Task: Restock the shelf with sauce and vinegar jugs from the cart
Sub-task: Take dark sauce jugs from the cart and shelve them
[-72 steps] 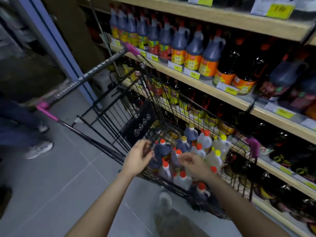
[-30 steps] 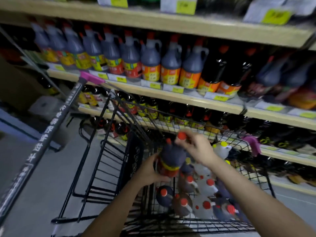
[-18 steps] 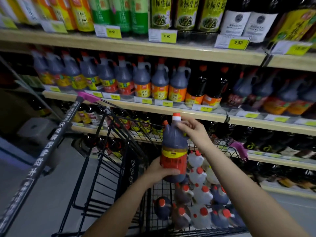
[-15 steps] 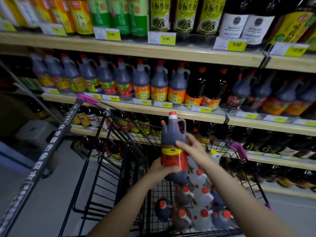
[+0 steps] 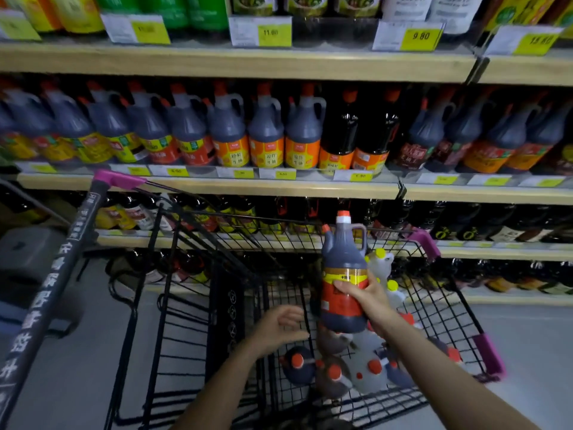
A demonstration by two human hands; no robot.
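A: Nearest first. Left hand (image 5: 279, 327) low over the cart's near side, fingers loosely spread, gripping nothing, just apart from the jug.

B: And the right hand (image 5: 361, 294)?

A: Wrapped round the label band of a dark sauce jug (image 5: 342, 274), thumb across the front, fingers behind. Jug upright, orange cap up, held clear above the load in the wire cart (image 5: 446, 308).

B: What remains in the basket?

A: Several dark jugs (image 5: 299, 366) lying on their sides, pale vinegar jugs (image 5: 369, 370) mixed among them, some yellow-capped ones (image 5: 379, 263) just behind the held jug.

B: Target?

A: My guess is the middle shelf (image 5: 235, 184), where matching handled jugs (image 5: 266, 131) stand in a tight row. No open front slot shows from here; the gap may sit behind or farther along, cannot tell.

B: Advice for the carry?

A: A one-handed grip on the smooth label looks liable to slip on a full jug. Better to bring the free left hand under the base or shift the right to the loop handle. Lift over the cart's far rim, keep the cap up, set it label outward, and slide it in gently so neighbours don't topple.
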